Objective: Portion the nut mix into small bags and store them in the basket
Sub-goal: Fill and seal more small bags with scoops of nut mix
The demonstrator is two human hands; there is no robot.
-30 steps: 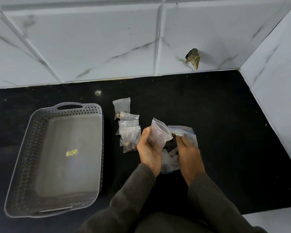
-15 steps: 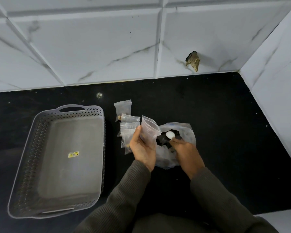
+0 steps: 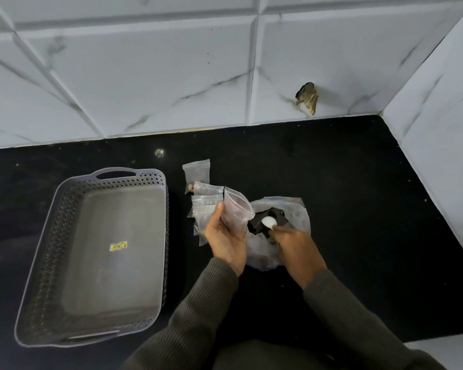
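My left hand (image 3: 226,240) holds a small clear zip bag (image 3: 237,209) upright with its mouth toward the right. My right hand (image 3: 296,245) pinches a small white scoop (image 3: 269,222) at the open mouth of the large clear nut-mix bag (image 3: 294,217), which lies on the black counter. Several small bags (image 3: 202,206) with a few nuts in them lie in a loose stack just left of my left hand. The grey perforated basket (image 3: 51,236) stands at the left with nothing in it but a yellow sticker.
The black counter (image 3: 358,209) ends at a white marbled tile wall behind and on the right. A chipped hole (image 3: 308,98) marks the back wall. A small speck (image 3: 159,153) lies near the wall above the basket.
The large bag's mouth has been opened and the white scoop has come out at it in my right hand. My left hand has kept the small bag, moving slightly left.
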